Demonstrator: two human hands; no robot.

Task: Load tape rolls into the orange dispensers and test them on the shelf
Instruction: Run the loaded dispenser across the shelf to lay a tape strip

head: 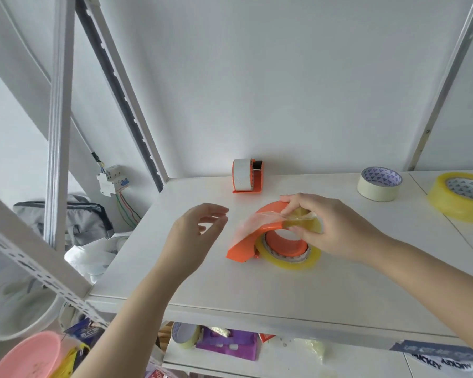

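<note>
An orange dispenser (246,245) lies in the middle of the white shelf (257,285) with a clear yellowish tape roll (292,261) around its hub. My right hand (331,230) grips the dispenser's upper edge and pinches the loose tape end, which stretches across the orange cover. My left hand (194,236) hovers just left of the dispenser, fingers apart, holding nothing. A second orange dispenser (247,175) with a white roll stands upright at the back by the wall.
A cream masking tape roll (380,188) and a clear yellow roll (460,197) lie at the shelf's right. White metal rack posts (59,132) rise at left. The lower shelf holds another tape roll (185,335) and purple packaging. A pink bowl (28,356) sits at bottom left.
</note>
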